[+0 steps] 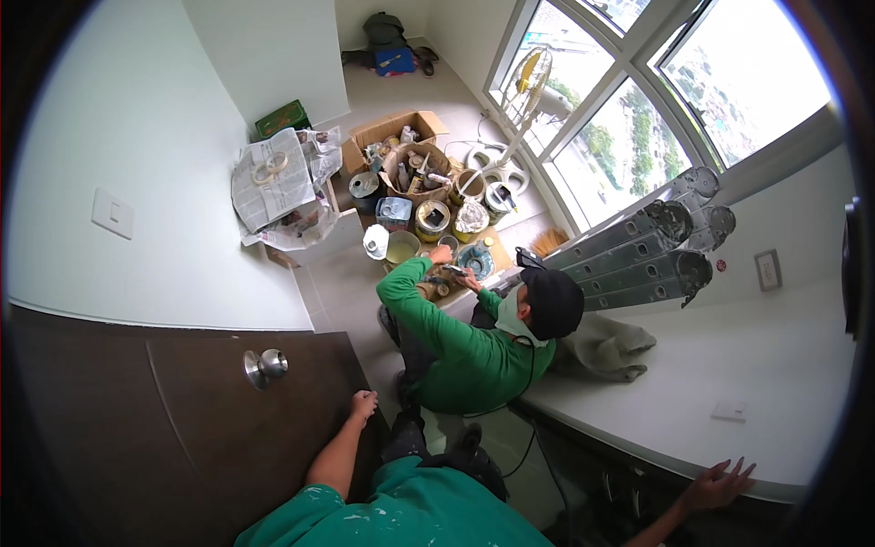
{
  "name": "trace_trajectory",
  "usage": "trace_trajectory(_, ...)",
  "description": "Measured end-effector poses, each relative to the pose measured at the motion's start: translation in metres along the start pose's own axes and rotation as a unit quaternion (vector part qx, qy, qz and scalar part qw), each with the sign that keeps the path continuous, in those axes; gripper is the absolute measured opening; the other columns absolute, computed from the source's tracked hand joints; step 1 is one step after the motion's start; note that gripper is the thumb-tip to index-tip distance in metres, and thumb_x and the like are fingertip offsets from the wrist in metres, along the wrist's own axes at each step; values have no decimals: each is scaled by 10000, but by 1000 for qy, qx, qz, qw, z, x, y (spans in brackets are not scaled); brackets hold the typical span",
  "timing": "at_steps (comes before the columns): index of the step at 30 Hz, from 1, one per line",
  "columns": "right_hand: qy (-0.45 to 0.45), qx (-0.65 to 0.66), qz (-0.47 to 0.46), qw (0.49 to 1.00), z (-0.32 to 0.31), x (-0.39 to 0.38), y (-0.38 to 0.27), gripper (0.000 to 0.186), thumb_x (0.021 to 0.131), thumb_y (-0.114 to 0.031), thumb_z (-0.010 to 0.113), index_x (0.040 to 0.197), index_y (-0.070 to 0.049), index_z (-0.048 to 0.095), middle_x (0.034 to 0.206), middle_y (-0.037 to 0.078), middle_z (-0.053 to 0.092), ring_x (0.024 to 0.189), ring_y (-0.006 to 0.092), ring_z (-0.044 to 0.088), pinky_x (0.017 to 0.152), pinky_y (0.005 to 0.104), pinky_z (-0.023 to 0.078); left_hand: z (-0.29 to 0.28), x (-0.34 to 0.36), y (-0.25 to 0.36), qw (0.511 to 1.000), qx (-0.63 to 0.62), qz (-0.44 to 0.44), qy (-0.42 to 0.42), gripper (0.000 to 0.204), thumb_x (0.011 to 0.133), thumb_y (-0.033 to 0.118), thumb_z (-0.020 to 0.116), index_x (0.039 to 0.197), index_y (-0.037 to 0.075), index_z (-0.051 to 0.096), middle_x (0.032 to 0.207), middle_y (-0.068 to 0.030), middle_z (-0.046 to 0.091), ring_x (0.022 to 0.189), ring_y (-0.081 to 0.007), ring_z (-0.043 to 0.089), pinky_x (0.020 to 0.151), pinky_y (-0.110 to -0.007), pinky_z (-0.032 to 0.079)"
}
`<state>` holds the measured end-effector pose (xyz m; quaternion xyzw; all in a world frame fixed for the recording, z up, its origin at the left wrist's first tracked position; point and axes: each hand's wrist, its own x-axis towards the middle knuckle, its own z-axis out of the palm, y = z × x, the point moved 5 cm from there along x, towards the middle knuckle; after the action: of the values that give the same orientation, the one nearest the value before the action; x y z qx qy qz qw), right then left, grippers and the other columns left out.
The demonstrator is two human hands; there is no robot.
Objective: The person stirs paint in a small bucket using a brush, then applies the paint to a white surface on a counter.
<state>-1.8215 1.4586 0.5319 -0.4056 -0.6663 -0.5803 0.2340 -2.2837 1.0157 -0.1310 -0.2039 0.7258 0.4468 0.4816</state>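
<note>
My left hand [365, 405] is closed at the free edge of the dark brown door [210, 410], its fingers curled and partly hidden. Higher up on that door is a round silver knob [265, 367], which I am not touching. Out to the lower right, my right hand [718, 485] has its fingers spread and holds nothing. It is beside the lower part of the white wall [674, 410]; whether it touches the wall I cannot tell. Just ahead, a person in a green long-sleeved shirt [465, 356] and dark cap bends over paint containers, both hands among them.
Paint cans [432, 219] and cardboard boxes [401, 132] crowd the floor ahead. Newspaper [273, 182] covers something by the left wall. A standing fan [529, 91] is near the window. A folded metal ladder [629, 251] leans at the right, and a dark cable [533, 447] trails below.
</note>
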Motion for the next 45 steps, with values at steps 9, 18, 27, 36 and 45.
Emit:
trace_trajectory(9, -14, -15, -13, 1000, 12, -6, 15, 277, 1022, -211, 628, 1241, -47, 672, 1363, 204, 646, 1261, 363, 631, 1125, 523, 467, -32, 13, 3, 999, -9, 4, 30, 230, 1002, 279, 657, 1030, 50, 657, 824, -29, 665, 675, -121, 611, 544, -281, 491)
trace_trajectory(18, -30, -23, -1, 999, 11, -9, 14, 283, 1022, -203, 623, 1254, -49, 673, 1370, 197, 641, 1278, 359, 617, 1137, 538, 449, -49, 5, 3, 999, -26, -4, 44, 229, 1006, 285, 655, 1037, 58, 659, 833, -27, 664, 683, -118, 607, 552, -275, 488)
trace_trajectory(27, -21, -6, 6, 1000, 8, -7, 8, 280, 1014, -184, 637, 1254, -42, 670, 1393, 194, 626, 1284, 366, 609, 1145, 541, 442, -34, -8, 29, 999, 11, 21, 32, 245, 1004, 283, 663, 1046, 41, 653, 850, -37, 676, 690, -117, 617, 558, -274, 494)
trace_trajectory(36, -21, -30, 13, 999, 18, -14, 15, 273, 1008, -183, 638, 1243, -53, 682, 1393, 179, 632, 1273, 353, 618, 1131, 517, 462, -43, -11, 20, 999, 6, 6, 40, 238, 997, 283, 672, 1013, 46, 658, 800, -28, 663, 644, -115, 600, 538, -277, 479)
trace_trajectory(45, 37, 17, -5, 999, -4, 3, -7, 299, 1001, -148, 646, 1292, -79, 645, 1447, 149, 601, 1309, 432, 575, 1118, 526, 487, -40, -10, 17, 998, 27, 10, 54, 233, 968, 276, 698, 974, 44, 675, 780, -34, 671, 651, -130, 619, 570, -307, 500)
